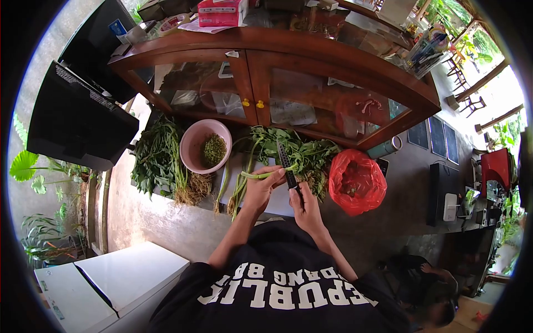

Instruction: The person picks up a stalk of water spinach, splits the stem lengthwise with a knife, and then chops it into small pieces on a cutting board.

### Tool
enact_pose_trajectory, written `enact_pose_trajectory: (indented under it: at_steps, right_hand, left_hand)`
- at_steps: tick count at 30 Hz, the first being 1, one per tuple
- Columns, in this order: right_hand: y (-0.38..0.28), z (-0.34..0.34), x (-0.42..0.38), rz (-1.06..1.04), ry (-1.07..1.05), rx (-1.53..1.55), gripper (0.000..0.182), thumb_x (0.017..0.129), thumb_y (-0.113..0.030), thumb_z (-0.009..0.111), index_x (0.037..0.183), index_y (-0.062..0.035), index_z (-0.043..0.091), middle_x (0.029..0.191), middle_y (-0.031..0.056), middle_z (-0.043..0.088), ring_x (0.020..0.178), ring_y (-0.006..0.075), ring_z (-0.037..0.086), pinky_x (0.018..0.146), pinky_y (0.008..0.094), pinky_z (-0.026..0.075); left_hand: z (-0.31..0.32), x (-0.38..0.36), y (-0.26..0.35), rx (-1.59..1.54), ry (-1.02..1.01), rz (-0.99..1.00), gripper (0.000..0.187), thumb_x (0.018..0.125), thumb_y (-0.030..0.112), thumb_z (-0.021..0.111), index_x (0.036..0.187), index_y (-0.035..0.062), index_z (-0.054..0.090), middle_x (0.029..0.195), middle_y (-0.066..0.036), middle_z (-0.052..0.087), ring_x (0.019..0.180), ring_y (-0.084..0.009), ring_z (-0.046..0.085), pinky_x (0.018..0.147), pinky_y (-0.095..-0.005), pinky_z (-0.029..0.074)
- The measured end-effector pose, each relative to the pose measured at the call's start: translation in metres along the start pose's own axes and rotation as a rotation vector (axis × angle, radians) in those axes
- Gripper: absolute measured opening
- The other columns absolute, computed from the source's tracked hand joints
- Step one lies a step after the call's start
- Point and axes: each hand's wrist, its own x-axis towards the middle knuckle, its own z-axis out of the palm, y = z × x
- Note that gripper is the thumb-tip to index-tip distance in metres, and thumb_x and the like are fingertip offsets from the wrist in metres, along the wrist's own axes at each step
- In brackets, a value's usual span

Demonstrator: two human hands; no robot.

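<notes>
My left hand (262, 187) is closed around a pale green stem (252, 176), its fingers pinching it just left of the blade. In my right hand (306, 210) is a knife (286, 164) with a dark, patterned blade and black handle, pointing away from me. The blade crosses the stem close to my left fingertips. Beneath and beyond both hands lies a heap of leafy greens (311, 147), with long stems (239, 194) trailing toward me over a pale board. A pink bowl (187, 158) holding chopped green pieces (213, 150) stands left of my hands.
Rooted greens (155, 158) are bundled left of the bowl. An open red plastic bag (358, 182) stands to the right, near a teal tumbler (384, 147). A wooden glass-door cabinet (252, 83) borders the far side. At lower right sits another person (425, 283).
</notes>
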Motion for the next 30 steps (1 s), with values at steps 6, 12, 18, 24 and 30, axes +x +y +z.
enact_pose_trajectory:
  at_steps: [6, 12, 18, 24, 30]
  right_hand:
    - [-0.002, 0.003, 0.000, 0.008, 0.000, -0.001, 0.019, 0.100, -0.014, 0.050, 0.114, -0.0022, 0.048, 0.067, 0.0047, 0.049, 0.059, 0.0131, 0.046, 0.056, 0.0289, 0.040]
    - [-0.001, 0.003, 0.002, 0.023, 0.045, 0.074, 0.017, 0.102, -0.018, 0.048, 0.099, -0.0017, 0.048, 0.064, -0.0017, 0.042, 0.058, 0.0051, 0.037, 0.052, 0.0231, 0.033]
    - [-0.002, -0.002, 0.006, 0.017, 0.035, 0.024, 0.016, 0.100, -0.016, 0.051, 0.104, -0.0003, 0.048, 0.066, 0.0075, 0.051, 0.058, 0.0132, 0.050, 0.056, 0.0295, 0.042]
    - [-0.004, 0.001, 0.008, -0.019, 0.053, 0.037, 0.015, 0.103, -0.017, 0.046, 0.098, -0.0024, 0.047, 0.065, -0.0013, 0.042, 0.058, 0.0051, 0.038, 0.052, 0.0235, 0.032]
    - [0.005, 0.001, 0.006, 0.040, 0.039, 0.032, 0.015, 0.101, -0.016, 0.050, 0.100, -0.0014, 0.045, 0.063, 0.0064, 0.048, 0.055, 0.0112, 0.046, 0.053, 0.0288, 0.039]
  left_hand:
    - [0.001, 0.002, -0.004, 0.000, -0.010, -0.013, 0.012, 0.088, -0.002, 0.067, 0.099, -0.0009, 0.062, 0.095, -0.012, 0.067, 0.088, -0.0216, 0.069, 0.080, -0.0357, 0.060]
    - [0.004, -0.001, -0.002, -0.018, -0.045, -0.005, 0.018, 0.092, 0.007, 0.064, 0.108, 0.0005, 0.059, 0.096, -0.011, 0.067, 0.085, -0.0203, 0.068, 0.080, -0.0342, 0.059]
    - [-0.005, -0.002, -0.001, 0.011, -0.046, 0.014, 0.020, 0.092, 0.011, 0.066, 0.107, -0.0027, 0.066, 0.097, -0.014, 0.070, 0.085, -0.0222, 0.070, 0.081, -0.0349, 0.059]
    - [0.000, -0.001, -0.001, 0.008, -0.010, 0.003, 0.021, 0.091, 0.011, 0.068, 0.105, -0.0035, 0.067, 0.094, -0.013, 0.070, 0.083, -0.0209, 0.070, 0.080, -0.0345, 0.059]
    - [0.001, 0.003, -0.003, -0.016, -0.018, 0.020, 0.020, 0.091, 0.012, 0.068, 0.104, -0.0030, 0.067, 0.093, -0.010, 0.069, 0.081, -0.0184, 0.068, 0.078, -0.0330, 0.058]
